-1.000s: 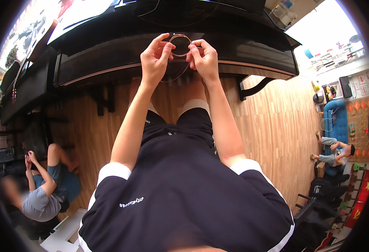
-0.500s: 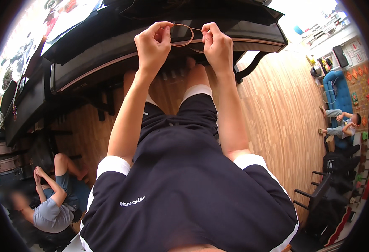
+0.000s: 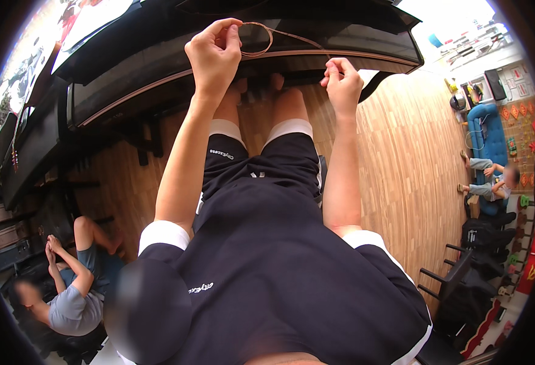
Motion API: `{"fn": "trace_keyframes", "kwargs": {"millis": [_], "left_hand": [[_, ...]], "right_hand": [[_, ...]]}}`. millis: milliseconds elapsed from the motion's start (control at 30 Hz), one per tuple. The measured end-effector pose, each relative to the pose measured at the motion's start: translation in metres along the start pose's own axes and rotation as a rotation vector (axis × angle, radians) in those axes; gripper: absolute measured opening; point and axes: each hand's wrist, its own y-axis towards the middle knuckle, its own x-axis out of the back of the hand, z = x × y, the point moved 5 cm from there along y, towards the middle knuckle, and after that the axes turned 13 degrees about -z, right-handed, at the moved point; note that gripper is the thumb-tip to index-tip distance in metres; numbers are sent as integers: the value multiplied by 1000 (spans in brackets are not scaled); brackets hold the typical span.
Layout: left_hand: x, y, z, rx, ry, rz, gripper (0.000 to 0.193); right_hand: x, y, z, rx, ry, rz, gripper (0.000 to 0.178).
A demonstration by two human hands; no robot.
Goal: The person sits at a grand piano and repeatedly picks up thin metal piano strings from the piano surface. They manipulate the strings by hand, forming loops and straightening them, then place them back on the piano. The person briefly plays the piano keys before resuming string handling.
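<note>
My left hand (image 3: 213, 55) is closed in a pinch on a loop of thin copper-coloured wire (image 3: 272, 42), held up in front of the black piano (image 3: 365, 45). From the top of the loop a strand runs out to the right and slopes down toward my right hand (image 3: 342, 85). That hand's fingers are pinched together at the strand's end; the last short stretch is hard to see against the dark piano. Both hands are above my knees, the right one lower and nearer to me than the left.
Wooden flooring (image 3: 395, 146) spreads to the right, with a black chair (image 3: 447, 274) and a blue sofa (image 3: 483, 131) where a person sits. Another person (image 3: 76, 307) sits at the lower left, hands together. Cases (image 3: 6, 237) are stacked at the left edge.
My hands have moved apart: the right one down and to the right, the left slightly up and left. The strand between them is now longer.
</note>
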Motion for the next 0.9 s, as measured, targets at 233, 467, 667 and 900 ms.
{"fn": "trace_keyframes", "kwargs": {"millis": [233, 467, 667, 900], "left_hand": [[-21, -36, 13, 282, -199, 105, 9], [-29, -50, 35, 45, 5, -11, 6], [-22, -46, 63, 9, 26, -154, 9], [-24, -39, 88, -175, 189, -211, 13]], "right_hand": [[-46, -15, -1, -450, 947, 197, 12], [-88, -34, 5, -673, 1155, 592, 13], [-111, -41, 10, -743, 1172, 775, 16], [-133, -47, 0, -841, 1066, 745, 40]]}}
